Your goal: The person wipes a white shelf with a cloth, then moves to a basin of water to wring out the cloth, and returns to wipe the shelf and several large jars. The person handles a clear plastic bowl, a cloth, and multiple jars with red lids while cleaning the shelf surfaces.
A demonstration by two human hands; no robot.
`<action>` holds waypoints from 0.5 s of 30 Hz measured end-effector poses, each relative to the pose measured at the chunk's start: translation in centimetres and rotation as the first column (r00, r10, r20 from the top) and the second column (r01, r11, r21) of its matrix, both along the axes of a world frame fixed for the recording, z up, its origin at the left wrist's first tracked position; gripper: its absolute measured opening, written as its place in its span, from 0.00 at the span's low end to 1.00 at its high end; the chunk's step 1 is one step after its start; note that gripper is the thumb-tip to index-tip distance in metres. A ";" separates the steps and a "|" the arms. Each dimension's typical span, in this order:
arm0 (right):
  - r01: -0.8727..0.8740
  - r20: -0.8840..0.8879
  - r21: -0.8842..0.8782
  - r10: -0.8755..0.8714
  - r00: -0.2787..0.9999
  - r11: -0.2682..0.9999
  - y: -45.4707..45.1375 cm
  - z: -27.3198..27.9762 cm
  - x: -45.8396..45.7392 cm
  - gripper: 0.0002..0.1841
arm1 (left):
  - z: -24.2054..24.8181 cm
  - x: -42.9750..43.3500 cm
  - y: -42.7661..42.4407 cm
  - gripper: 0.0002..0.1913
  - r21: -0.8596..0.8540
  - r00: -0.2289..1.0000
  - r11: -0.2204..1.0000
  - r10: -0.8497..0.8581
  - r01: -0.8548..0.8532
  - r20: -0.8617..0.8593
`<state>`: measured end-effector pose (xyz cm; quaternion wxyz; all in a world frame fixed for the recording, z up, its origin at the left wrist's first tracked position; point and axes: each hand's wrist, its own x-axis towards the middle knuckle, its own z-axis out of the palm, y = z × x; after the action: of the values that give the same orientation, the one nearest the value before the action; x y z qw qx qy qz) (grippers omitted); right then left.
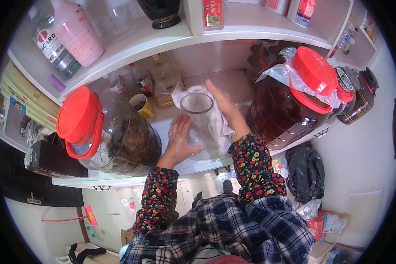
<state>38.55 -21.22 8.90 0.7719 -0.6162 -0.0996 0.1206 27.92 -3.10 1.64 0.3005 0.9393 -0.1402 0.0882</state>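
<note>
A clear glass vase or jar (201, 132) with a round open rim stands on the white counter before me. My left hand (181, 138) lies against its left side, fingers apart. A whitish cloth (219, 128) covers the far and right sides of the glass. At the upper right, my right hand (222, 102) presses the cloth by the rim; its fingers are partly hidden behind cloth and glass. A large glass jar with a red lid (128, 142) is to the left. Another large jar, holding dark red liquid (280, 112), stands to the right.
Behind the glass are a yellow mug (147, 110), a square glass bottle (165, 79) and a smaller bottle (143, 82). A white shelf (135, 46) with bottles overhangs the counter. Darker jars (359, 95) stand far right. A black plastic bag (305, 175) lies below the counter's right side.
</note>
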 end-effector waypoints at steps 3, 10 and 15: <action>0.045 0.302 -0.141 0.000 0.953 0.989 0.1 -2.0 0.9 0.26 | 0.1 0.1 0.0 0.53 -0.046 0.997 0.999 -0.016 0.013 -0.077; 0.307 0.346 -0.367 -0.178 0.921 0.878 -0.4 -7.1 -2.2 0.25 | 0.0 0.2 -0.2 0.52 -0.044 0.999 0.999 0.001 -0.003 -0.046; 0.574 0.340 -0.100 -0.515 0.787 0.812 -2.9 -3.2 -0.8 0.25 | -0.2 0.3 0.0 0.53 -0.025 0.999 1.000 -0.002 0.001 -0.053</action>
<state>37.74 -24.09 5.75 0.6844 -0.7029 -0.0191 -0.1930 28.25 -3.14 1.40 0.3160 0.9374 -0.1316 0.0647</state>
